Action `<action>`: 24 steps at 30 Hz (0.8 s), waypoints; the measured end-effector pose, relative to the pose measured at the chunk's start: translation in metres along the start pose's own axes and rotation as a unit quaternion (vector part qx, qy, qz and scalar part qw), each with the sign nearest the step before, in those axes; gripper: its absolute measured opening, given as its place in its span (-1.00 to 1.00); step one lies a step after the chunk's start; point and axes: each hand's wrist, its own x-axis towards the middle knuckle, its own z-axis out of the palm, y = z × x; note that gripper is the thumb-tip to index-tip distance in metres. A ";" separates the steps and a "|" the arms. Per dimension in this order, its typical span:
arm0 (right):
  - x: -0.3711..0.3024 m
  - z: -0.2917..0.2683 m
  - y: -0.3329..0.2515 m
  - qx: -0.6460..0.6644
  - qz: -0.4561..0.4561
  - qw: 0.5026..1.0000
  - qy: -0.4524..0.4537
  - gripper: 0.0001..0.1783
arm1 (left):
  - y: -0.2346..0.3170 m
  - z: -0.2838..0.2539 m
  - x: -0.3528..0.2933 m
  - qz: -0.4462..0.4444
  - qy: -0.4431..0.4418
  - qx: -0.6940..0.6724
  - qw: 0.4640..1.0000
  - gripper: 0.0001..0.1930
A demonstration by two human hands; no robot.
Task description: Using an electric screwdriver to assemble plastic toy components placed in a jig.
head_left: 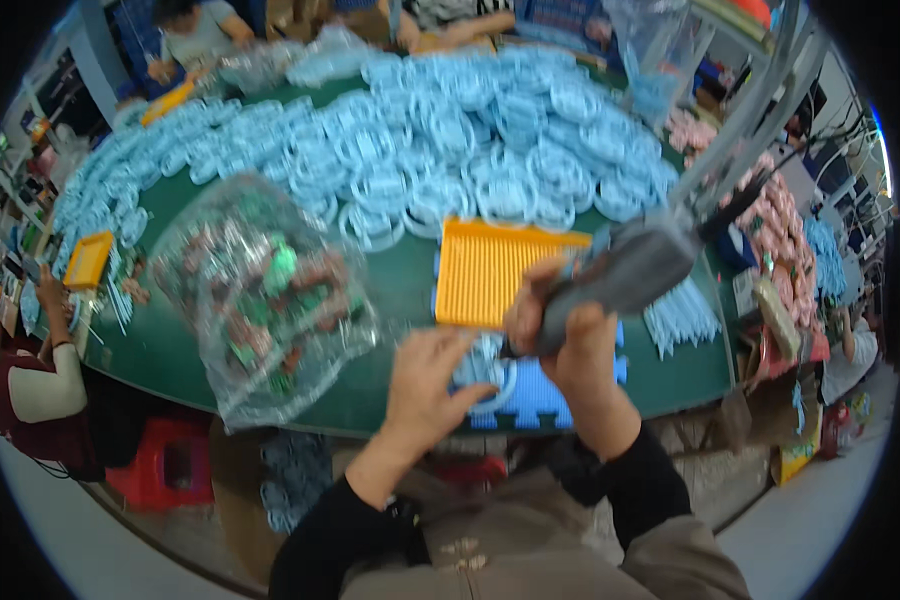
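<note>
My right hand (580,350) is wrapped round a dark grey power screwdriver (625,275), tilted so that its tip points down to the left. That tip is close to a light blue rounded plastic part (488,375); whether they touch I cannot tell. Fingers and thumb of my left hand (430,385) grip this part at its left side and lower edge. Under it lies a blue foam mat (535,395) with a jigsaw edge. Just beyond stands a yellow ribbed tray (495,268), partly covered by my right hand and the screwdriver.
A large heap of light blue plastic parts (460,130) covers the far side of the green table (400,285). A clear bag (270,300) of green and brown pieces sits to the left. Light blue strips (682,318) and pink parts (775,215) are at right. Other people work around the table.
</note>
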 end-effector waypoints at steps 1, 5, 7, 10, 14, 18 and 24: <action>0.004 -0.009 0.005 -0.010 -0.011 1.000 -0.006 -0.19 | -0.001 0.002 0.001 -0.007 0.000 0.028 1.000 -0.34; 0.010 -0.016 0.014 -0.053 -0.030 0.998 0.011 -0.17 | -0.004 0.011 -0.007 -0.028 -0.027 0.092 0.995 -0.21; 0.007 -0.016 0.020 -0.057 -0.030 0.998 0.005 -0.16 | -0.010 0.015 -0.013 -0.024 -0.031 0.089 0.995 -0.23; 0.002 -0.013 0.018 -0.073 -0.028 0.997 0.000 -0.14 | -0.009 0.013 -0.014 -0.019 -0.042 0.090 0.995 -0.29; 0.005 -0.015 0.018 -0.100 -0.048 0.994 0.008 -0.12 | -0.011 0.012 -0.012 -0.020 -0.071 0.121 0.990 -0.30; 0.005 -0.021 0.032 -0.046 -0.039 0.998 0.009 -0.38 | -0.011 0.011 -0.007 -0.029 -0.103 0.129 0.986 -0.30; 0.005 -0.017 0.034 -0.066 -0.018 0.998 0.009 -0.26 | -0.015 0.010 -0.001 -0.033 -0.130 0.109 0.985 -0.29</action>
